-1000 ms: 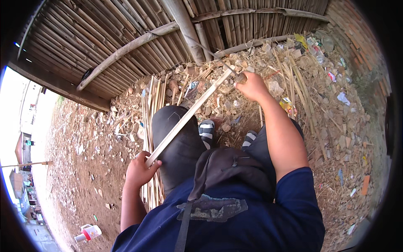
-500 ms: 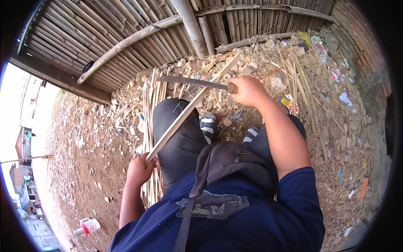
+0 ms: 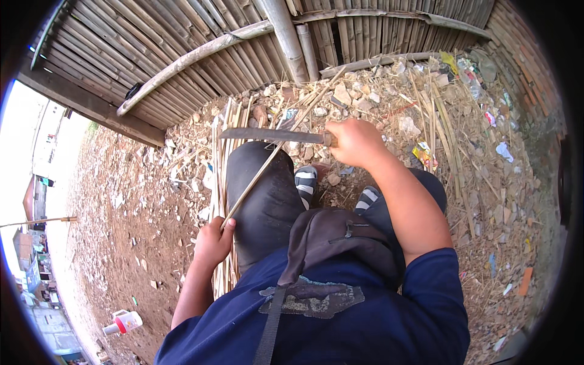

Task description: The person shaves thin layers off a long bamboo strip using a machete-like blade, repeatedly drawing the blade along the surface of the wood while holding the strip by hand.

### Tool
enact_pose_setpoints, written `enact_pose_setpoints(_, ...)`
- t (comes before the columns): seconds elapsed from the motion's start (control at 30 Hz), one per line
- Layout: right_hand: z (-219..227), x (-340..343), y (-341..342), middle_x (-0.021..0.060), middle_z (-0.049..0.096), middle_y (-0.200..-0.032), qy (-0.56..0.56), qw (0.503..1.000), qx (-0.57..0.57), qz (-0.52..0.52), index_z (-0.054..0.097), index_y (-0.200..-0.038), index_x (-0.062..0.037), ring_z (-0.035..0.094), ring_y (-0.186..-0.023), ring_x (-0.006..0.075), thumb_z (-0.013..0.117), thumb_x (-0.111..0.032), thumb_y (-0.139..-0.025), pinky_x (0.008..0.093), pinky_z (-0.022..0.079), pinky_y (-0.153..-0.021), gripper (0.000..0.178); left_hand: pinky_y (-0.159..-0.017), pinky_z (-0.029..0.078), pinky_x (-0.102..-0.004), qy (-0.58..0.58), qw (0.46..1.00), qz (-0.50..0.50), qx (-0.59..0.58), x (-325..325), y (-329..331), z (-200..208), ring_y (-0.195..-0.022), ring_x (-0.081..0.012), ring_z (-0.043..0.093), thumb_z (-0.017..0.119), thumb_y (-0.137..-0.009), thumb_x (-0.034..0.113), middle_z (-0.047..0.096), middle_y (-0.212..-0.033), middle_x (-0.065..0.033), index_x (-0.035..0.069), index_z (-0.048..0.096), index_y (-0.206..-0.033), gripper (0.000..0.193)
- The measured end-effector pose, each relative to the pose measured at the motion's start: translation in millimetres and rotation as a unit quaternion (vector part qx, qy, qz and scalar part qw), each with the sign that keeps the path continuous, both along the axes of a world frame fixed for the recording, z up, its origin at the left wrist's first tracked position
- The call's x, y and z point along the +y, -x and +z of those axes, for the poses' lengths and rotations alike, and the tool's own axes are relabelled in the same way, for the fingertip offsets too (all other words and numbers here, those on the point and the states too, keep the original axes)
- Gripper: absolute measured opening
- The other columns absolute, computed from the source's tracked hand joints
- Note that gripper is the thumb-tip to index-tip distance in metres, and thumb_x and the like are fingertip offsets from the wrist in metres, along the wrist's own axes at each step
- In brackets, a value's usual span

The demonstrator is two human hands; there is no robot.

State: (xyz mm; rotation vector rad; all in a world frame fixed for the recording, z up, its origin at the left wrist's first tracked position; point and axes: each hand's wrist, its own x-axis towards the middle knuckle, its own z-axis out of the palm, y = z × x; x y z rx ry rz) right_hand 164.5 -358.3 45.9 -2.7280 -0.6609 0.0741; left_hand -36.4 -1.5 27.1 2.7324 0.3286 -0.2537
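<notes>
My left hand is closed round the near end of a long, thin bamboo strip, which slants away to the upper right past my left knee. In my right hand is the handle of a machete. Its dark, broad blade points left and lies across the strip just beyond the knee; whether the edge bites into it I cannot tell. A bundle of split bamboo strips lies on the ground along the outside of my left leg, partly hidden by the leg and left hand.
A bamboo slat wall with round poles stands ahead, a brick wall at right. Stones, straw and litter cover the ground around my sandals. More bamboo strips lie right. A white and red jug lies at lower left.
The strip has turned in my left hand and now shows a narrower side. The machete blade has turned to show its broad face and moved slightly nearer. Both hands keep their grip.
</notes>
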Motion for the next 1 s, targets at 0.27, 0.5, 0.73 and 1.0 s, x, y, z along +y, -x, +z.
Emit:
enact_pose_setpoints(0.27,-30,-19,-30,0.0145,0.071,-0.082,-0.086,0.988,0.026,-0.122,0.07,-0.096,-0.0137,0.071,-0.083,0.0353,0.072,-0.022,-0.08,0.0481,0.056,-0.073,0.018,-0.065,0.048,-0.0614,-0.015,0.998,-0.021,-0.056,4,2,-21,-0.073,-0.0533,0.063,0.046,-0.107,0.045,0.063,-0.071,-0.0302,0.001,0.055,-0.081,0.052)
enact_pose_setpoints(0.5,-2,13,-2,0.014,0.071,-0.085,-0.006,0.997,0.078,-0.005,0.07,-0.094,-0.0153,0.071,-0.085,0.0361,0.071,-0.02,-0.079,0.0495,0.056,-0.076,0.015,-0.058,0.049,-0.0582,-0.058,0.995,-0.03,-0.072,-3,5,-24,-0.067,-0.0503,0.064,0.05,-0.106,0.042,0.063,-0.068,-0.0276,0.003,0.055,-0.082,0.046)
enact_pose_setpoints(0.73,-19,-13,-39,0.0147,0.073,-0.09,-0.092,0.978,0.154,-0.11,0.071,-0.098,-0.0112,0.071,-0.088,0.0342,0.066,-0.02,-0.085,0.0475,0.055,-0.08,0.017,-0.055,0.049,-0.0562,-0.104,0.986,-0.02,-0.132,-7,8,-25,-0.062,-0.0472,0.064,0.055,-0.103,0.039,0.064,-0.068,-0.0245,0.004,0.056,-0.084,0.041)
enact_pose_setpoints(1.0,-36,12,-26,0.017,0.071,-0.083,-0.067,0.987,0.146,0.007,0.071,-0.09,-0.0105,0.069,-0.08,0.0364,0.073,-0.021,-0.08,0.0477,0.054,-0.072,0.015,-0.056,0.05,-0.056,-0.111,0.983,-0.03,-0.146,-11,5,-36,-0.064,-0.0475,0.065,0.058,-0.102,0.038,0.065,-0.074,-0.0252,0.003,0.054,-0.087,0.038)
